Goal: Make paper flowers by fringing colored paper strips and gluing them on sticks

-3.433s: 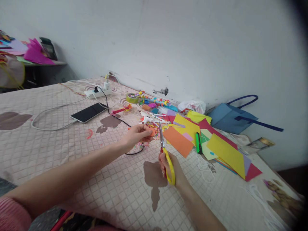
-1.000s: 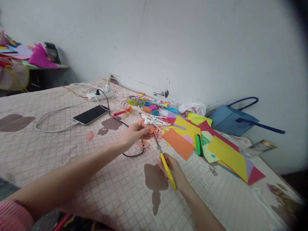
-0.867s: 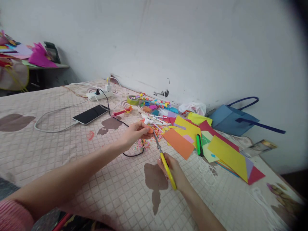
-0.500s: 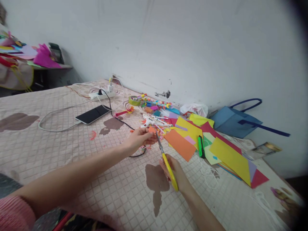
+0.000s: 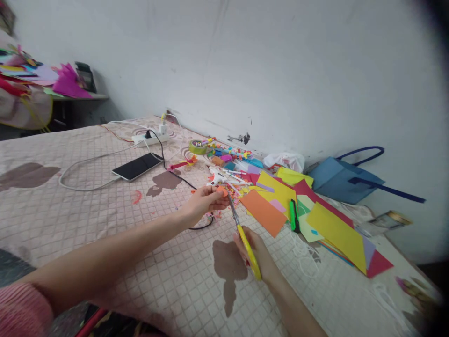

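Observation:
Pinched between the fingers of my left hand point(image 5: 206, 202) is a small piece of orange paper point(image 5: 222, 190). My right hand point(image 5: 257, 252) grips yellow-handled scissors point(image 5: 248, 250) by the handles. Their metal blades point up and away, with the tips right at the edge of the orange piece; whether they are cutting into it I cannot tell. Just beyond my left hand lies a white glue gun point(image 5: 218, 176) among white sticks and paper scraps. To the right of the blades rests a larger orange sheet point(image 5: 264, 212).
Coloured sheets point(image 5: 336, 234), a green cutter point(image 5: 293, 215) and white string point(image 5: 304, 252) lie on the right. A blue bag point(image 5: 345, 180) leans by the wall. A phone point(image 5: 137, 166) on a cable, a power strip point(image 5: 150, 139) and green tape point(image 5: 198, 147) are on the left and back.
The orange piece has turned slightly in my left fingers and its edge looks rounder. Both hands keep nearly the same place, and the whole view has shifted a little.

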A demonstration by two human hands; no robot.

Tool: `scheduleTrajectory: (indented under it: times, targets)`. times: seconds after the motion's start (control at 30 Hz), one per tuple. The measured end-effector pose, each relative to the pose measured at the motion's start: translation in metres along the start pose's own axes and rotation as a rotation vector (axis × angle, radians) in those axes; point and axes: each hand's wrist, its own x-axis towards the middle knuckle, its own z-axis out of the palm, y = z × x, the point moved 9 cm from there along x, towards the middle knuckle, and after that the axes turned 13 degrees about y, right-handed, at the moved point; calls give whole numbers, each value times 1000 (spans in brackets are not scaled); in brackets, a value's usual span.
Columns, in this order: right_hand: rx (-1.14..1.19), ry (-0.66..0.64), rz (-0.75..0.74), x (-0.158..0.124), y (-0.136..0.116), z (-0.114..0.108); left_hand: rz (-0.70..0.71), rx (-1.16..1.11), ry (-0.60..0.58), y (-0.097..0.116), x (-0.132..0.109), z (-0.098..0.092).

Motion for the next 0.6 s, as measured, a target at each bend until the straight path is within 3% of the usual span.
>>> scheduleTrajectory:
  times: [0.6]
  targets:
    - [-71, 1, -67, -2, -11, -2, 47, 54, -2, 4, 1, -1]
